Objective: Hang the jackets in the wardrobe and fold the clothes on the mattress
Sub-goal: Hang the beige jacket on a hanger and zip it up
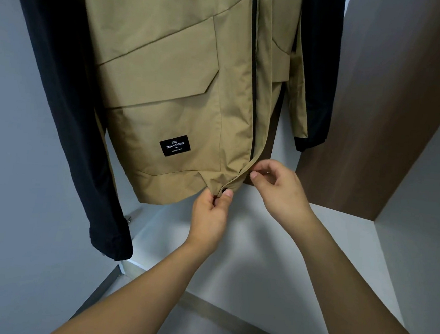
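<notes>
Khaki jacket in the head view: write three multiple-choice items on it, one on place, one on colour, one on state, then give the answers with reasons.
1. Where does the black label sit on the khaki jacket?
A. near the bottom hem, below the pocket flap
B. on the collar
C. on a sleeve cuff

2. What colour are the sleeves?
A. khaki
B. white
C. black

3. What is the left hand doing?
A. hanging free
B. pinching the hem at the front opening
C. resting flat on the wardrobe floor

Answers: 1 A, the label lies under the flap close to the hem. 2 C, both hanging sleeves are black. 3 B, its thumb and fingers close on the hem corner, while the right hand sits beside the other front edge.
</notes>
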